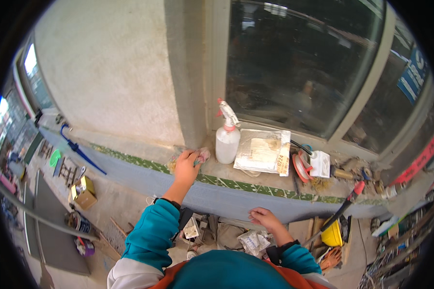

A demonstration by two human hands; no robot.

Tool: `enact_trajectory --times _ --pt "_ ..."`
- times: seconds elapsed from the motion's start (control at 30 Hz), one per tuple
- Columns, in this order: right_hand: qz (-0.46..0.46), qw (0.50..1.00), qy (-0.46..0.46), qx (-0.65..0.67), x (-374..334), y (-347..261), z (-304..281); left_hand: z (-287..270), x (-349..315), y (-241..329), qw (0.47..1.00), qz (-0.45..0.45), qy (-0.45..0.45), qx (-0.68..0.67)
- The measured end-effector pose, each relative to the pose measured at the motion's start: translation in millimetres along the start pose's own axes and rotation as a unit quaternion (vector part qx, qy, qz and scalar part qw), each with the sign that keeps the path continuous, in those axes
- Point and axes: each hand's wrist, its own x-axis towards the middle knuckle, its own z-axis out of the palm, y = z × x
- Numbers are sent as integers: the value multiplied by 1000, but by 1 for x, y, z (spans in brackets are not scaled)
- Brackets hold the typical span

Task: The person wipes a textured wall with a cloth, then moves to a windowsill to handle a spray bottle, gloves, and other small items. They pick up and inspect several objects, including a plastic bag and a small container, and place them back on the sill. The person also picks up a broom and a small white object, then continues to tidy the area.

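Note:
My left hand (185,167) is closed over a crumpled, pinkish rag (204,155), pressing it onto the window ledge (222,169) beside the wall corner. Just right of it stands a white spray bottle (226,144) with a red-and-white trigger head, upright and untouched. A flat, dusty white packet (263,150) with a label lies on the ledge beyond the bottle. Lower down, my right hand (264,218) hangs in front of the ledge, empty, its fingers loosely bent and apart.
A red reel (301,167), a white box-shaped piece (320,164) and small clutter line the ledge's right part. A long black tool with a red end (342,209) slants up near a yellow helmet (332,234). An open carton (84,192) stands on the floor at left.

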Motion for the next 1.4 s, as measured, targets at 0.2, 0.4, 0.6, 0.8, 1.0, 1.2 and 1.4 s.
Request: enact_trajectory --times 0.2,0.4,0.6,0.8,1.0,1.2,1.4 --pt "2 1000 -20 21 10 17 41 8 -9 -10 996 53 -28 -70" --pt "30 991 85 96 -13 51 33 -16 -19 -16 976 112 -150 -114" --pt "64 975 184 109 -57 86 34 -25 6 -25 987 86 -100 -94" --pt "94 953 226 177 -92 122 64 -4 -10 -11 985 110 -109 -76" --pt "83 955 223 175 -104 117 56 -19 -17 -6 977 115 -136 -119" --pt "73 957 234 156 -109 114 29 -18 -8 -13 996 39 -84 2" --pt "85 955 230 166 -120 121 4 -12 -40 15 973 147 -166 -56"
